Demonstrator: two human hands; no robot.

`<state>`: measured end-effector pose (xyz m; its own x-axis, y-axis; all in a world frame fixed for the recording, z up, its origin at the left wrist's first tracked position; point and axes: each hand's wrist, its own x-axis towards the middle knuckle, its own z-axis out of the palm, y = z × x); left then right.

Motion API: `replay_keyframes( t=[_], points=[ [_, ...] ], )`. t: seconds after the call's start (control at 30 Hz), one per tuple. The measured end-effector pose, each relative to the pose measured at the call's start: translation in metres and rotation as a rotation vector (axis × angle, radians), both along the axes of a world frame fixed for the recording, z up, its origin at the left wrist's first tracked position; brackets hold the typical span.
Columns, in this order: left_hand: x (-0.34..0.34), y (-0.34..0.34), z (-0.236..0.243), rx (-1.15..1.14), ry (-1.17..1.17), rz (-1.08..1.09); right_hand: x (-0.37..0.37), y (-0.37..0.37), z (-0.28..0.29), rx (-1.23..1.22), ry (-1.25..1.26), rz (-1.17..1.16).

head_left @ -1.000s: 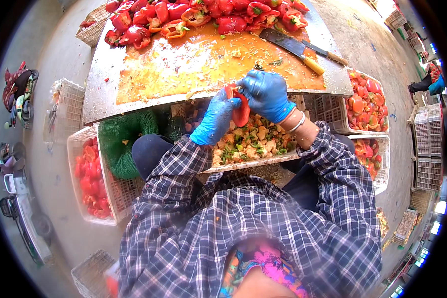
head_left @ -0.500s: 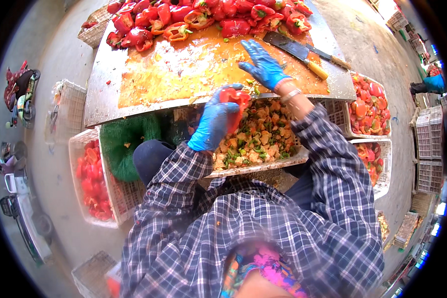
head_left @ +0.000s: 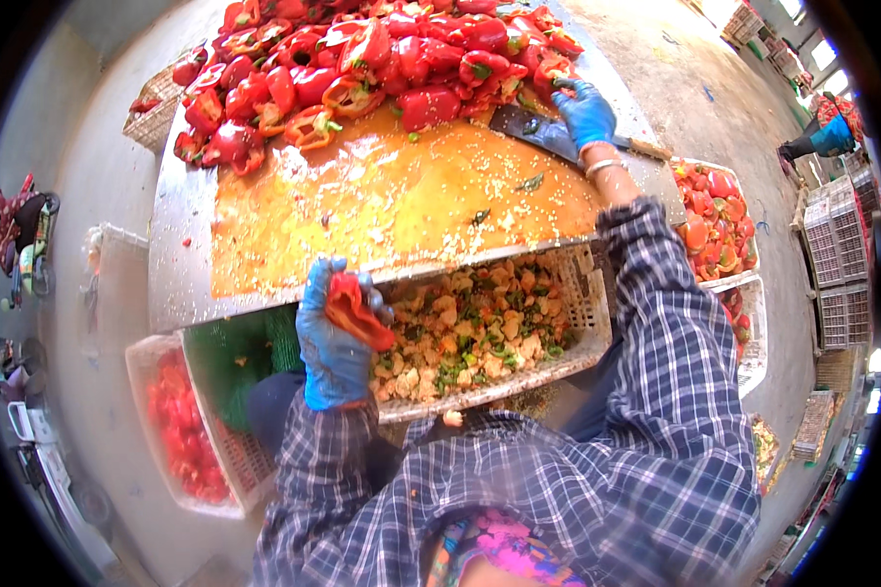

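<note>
Here, pepper piece (head_left: pixel 355 313): a hollow red piece sat in the left hand (head_left: pixel 338 338), just off the near edge of the worktop (head_left: pixel 181 235), left of that edge's middle.
Left fingers: they were clamped around the piece.
Drop risk: had that grip slackened, the piece could have fallen among the cores close beside it.
Core crate (head_left: pixel 585 303): it stood below the worktop's near edge, full of pale cores and green bits.
Right hand (head_left: pixel 587 112): it was toward the worktop's right edge, by the end of the pepper pile (head_left: pixel 382 59); whether its fingers were apart, together or touching a pepper, I could not tell.
Cleaver (head_left: pixel 533 130): its blade lay just beside that hand, so a careless sweep might have cut the glove.
Pepper pile: it was heaped along the worktop's far edge; a pepper pulled from low down could have sent others rolling.
Left crate (head_left: pixel 250 470): it held red pieces, beyond the near left corner, with green netting (head_left: pixel 230 357) beside it.
</note>
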<state>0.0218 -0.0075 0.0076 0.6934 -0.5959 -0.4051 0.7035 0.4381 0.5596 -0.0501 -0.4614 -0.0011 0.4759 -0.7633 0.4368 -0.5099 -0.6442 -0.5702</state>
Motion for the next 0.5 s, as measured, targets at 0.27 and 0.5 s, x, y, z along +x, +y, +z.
replay_keyframes(
  t=[0.27, 0.5],
  points=[
    [-0.009, -0.011, -0.003, 0.293, -0.398, -0.099, 0.036, -0.053, 0.015, 0.088, 0.608, 0.028],
    [-0.014, -0.028, -0.01, 0.155, -0.321, -0.178, 0.015, -0.036, 0.036, 0.047, 0.38, 0.33]
  ],
)
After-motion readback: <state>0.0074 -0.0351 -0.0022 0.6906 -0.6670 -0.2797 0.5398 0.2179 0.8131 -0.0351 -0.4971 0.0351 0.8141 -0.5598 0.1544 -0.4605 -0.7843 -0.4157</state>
